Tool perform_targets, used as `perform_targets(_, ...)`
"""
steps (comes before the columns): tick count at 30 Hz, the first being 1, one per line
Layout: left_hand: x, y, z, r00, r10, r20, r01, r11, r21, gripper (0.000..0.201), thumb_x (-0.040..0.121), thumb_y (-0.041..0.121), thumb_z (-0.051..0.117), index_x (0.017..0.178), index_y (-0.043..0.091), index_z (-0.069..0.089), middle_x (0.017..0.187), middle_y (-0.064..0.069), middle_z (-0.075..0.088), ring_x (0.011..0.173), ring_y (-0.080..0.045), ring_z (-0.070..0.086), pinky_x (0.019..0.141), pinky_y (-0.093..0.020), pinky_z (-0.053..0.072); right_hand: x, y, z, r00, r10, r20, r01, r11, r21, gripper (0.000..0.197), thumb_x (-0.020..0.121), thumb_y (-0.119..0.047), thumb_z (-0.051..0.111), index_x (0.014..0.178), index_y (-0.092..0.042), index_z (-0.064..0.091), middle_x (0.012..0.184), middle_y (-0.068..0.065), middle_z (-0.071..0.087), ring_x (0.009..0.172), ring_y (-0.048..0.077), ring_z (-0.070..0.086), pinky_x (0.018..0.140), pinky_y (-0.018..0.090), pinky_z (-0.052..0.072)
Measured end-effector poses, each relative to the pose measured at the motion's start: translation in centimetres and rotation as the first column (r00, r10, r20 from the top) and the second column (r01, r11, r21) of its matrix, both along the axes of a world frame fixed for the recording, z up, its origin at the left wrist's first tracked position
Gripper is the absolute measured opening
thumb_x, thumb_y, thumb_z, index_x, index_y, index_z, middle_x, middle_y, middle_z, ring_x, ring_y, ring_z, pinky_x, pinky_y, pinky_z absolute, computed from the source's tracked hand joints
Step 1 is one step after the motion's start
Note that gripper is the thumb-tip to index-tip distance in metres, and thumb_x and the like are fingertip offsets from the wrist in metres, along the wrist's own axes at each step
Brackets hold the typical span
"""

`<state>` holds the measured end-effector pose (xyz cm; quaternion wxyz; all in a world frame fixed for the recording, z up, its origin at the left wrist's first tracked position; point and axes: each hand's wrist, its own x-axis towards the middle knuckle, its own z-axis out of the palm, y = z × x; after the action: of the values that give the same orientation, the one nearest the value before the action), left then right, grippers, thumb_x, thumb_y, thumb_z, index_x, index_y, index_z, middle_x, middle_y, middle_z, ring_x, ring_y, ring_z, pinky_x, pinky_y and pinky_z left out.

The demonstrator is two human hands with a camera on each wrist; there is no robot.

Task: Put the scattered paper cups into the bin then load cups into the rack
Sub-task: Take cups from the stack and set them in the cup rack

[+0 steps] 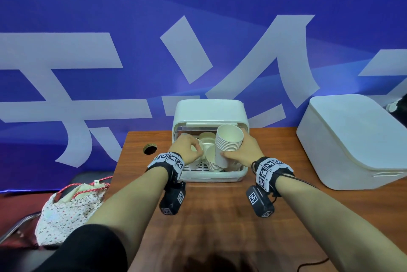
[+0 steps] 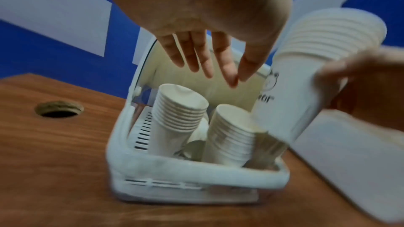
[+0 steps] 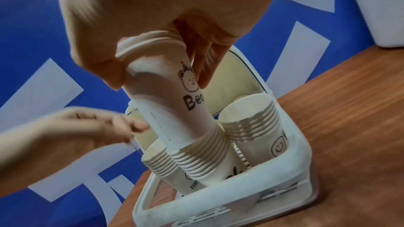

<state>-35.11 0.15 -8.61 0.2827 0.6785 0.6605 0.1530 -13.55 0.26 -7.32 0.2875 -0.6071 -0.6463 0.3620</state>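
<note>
Against the blue banner wall, the rack (image 1: 240,173) sits at the desk's (image 1: 220,216) far edge; your right hand (image 1: 244,151) clamps a cup stack (image 1: 228,139) above its near-right corner. Your left hand (image 2: 210,23) hovers with fingers spread; lower the stack gently into a free slot, upright, clear of the standing stacks (image 3: 251,123).

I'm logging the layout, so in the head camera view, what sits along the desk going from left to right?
Floral fabric bag with red cord → round cable hole in the wooden desk → left hand → right hand gripping a stack of white paper cups → large closed white lidded bin.
</note>
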Motion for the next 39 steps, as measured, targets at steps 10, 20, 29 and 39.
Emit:
perform_targets(10, 1.3, 1.7, -4.3, 0.842, -0.273, -0.464, 0.092, 0.922, -0.376, 0.027, 0.079, 0.043, 0.059, 0.068, 0.018, 0.059, 0.104, -0.003, 0.062, 0.094, -0.024, 0.056, 0.082, -0.032, 0.042, -0.1, 0.5, -0.7, 0.998, -0.003, -0.057, 0.002, 1.000, -0.013, 0.075, 0.055, -0.033, 0.087, 0.120, -0.021, 0.050, 0.115, -0.003, 0.062, 0.105, 0.014, 0.060, 0.092, 0.034, 0.051)
perform_targets(20, 1.5, 5.7, -5.1, 0.853, -0.194, -0.485, 0.068, 0.962, -0.265, 0.061, 0.089, 0.043, 0.055, 0.138, 0.008, 0.043, 0.141, -0.016, 0.041, 0.129, -0.031, 0.039, 0.105, -0.040, 0.035, 0.2, 1.3, -1.5, 0.999, 0.014, -0.047, -0.013, 1.000, 0.007, 0.076, 0.056, -0.032, 0.088, 0.120, -0.023, 0.050, 0.115, -0.004, 0.062, 0.105, 0.013, 0.059, 0.089, 0.029, 0.050)
perform_targets(29, 2.3, 8.0, -4.8, 0.891, -0.105, -0.442, -0.026, 0.960, -0.280, 0.053, 0.092, 0.037, 0.053, 0.134, 0.006, 0.048, 0.142, -0.016, 0.044, 0.129, -0.033, 0.042, 0.107, -0.040, 0.034, 0.1, 1.7, -1.8, 0.996, 0.056, -0.067, -0.053, 0.998, 0.032, 0.073, 0.059, -0.027, 0.088, 0.121, -0.026, 0.049, 0.113, -0.009, 0.059, 0.106, 0.010, 0.057, 0.090, 0.026, 0.048)
perform_targets(39, 1.7, 8.4, -5.9, 0.913, -0.066, -0.403, -0.024, 0.977, -0.214, 0.032, 0.098, 0.014, 0.039, 0.124, 0.003, 0.054, 0.132, -0.014, 0.051, 0.125, -0.030, 0.043, 0.107, -0.035, 0.029, 0.3, 2.0, -1.9, 0.992, 0.057, -0.113, -0.053, 0.998, 0.037, 0.072, 0.061, -0.021, 0.089, 0.122, -0.020, 0.051, 0.112, -0.008, 0.060, 0.106, 0.009, 0.057, 0.090, 0.023, 0.045)
